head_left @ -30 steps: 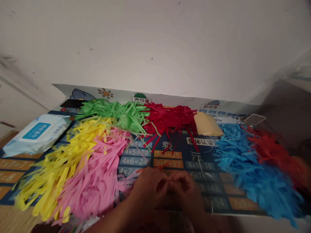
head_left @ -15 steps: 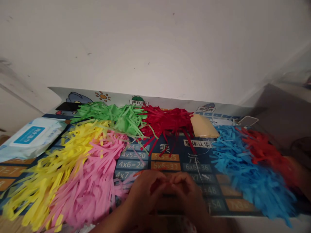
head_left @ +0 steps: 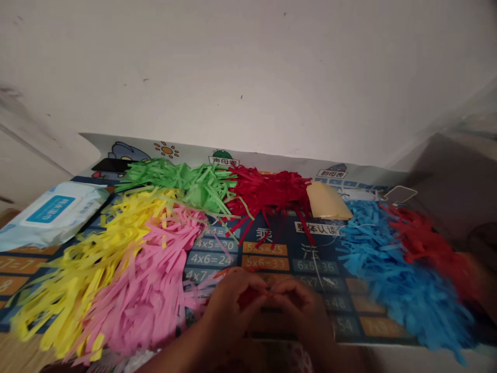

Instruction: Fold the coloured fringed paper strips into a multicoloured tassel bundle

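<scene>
Both left grip (head_left: 228, 296) and right grip (head_left: 300, 301) pinch closed, tip to tip, seemingly on the orange-red strip (head_left: 254, 269) that shows just beyond them, so fine handling appears the step underway, and the next move likely calls for steady two-handed control.

My bare left hand (head_left: 229, 295) and bare right hand (head_left: 302, 305) meet at their fingertips (head_left: 276, 285), fingers curled into loops, bare forearms (head_left: 190, 339) angled inward.
</scene>
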`<state>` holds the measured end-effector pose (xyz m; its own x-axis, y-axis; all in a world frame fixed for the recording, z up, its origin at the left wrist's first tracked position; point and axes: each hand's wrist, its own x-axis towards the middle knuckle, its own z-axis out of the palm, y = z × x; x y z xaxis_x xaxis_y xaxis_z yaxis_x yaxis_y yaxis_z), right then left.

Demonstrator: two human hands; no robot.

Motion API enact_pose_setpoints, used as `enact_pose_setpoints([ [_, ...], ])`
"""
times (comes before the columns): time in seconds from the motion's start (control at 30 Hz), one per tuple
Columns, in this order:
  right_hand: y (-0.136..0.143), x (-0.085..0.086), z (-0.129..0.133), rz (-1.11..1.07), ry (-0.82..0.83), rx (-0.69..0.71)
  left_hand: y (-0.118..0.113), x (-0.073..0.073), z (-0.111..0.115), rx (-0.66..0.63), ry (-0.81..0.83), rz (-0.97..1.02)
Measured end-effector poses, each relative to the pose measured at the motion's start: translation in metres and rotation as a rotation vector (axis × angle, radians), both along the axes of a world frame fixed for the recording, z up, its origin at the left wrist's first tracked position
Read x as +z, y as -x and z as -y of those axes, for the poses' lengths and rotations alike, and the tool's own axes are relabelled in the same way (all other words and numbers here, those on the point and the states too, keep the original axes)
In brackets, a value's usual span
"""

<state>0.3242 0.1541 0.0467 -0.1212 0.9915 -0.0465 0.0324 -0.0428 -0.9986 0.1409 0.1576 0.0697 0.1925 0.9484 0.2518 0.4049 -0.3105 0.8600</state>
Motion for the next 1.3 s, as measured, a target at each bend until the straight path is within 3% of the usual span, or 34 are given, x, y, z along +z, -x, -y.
enact_pose_setpoints([
  [0.33,-0.006,0.004,0.0,0.181,-0.109,0.109,0.007,0.004,-0.008,-0.187,-0.112,-0.155],
  [0.7,-0.001,0.015,0.002,0.269,-0.291,0.052,0.003,0.005,-0.004,-0.141,-0.333,-0.122],
  [1.0,-0.002,0.019,0.002,0.386,-0.446,0.008,-0.002,0.006,-0.002,-0.132,-0.303,-0.129],
  [1.2,-0.001,0.016,0.006,0.546,-0.568,0.044,-0.007,-0.011,-0.002,-0.11,-0.26,-0.33],
  [1.3,-0.035,0.015,-0.021,0.739,-0.535,-0.012,0.005,-0.023,-0.004,-0.136,-0.254,-0.277],
])
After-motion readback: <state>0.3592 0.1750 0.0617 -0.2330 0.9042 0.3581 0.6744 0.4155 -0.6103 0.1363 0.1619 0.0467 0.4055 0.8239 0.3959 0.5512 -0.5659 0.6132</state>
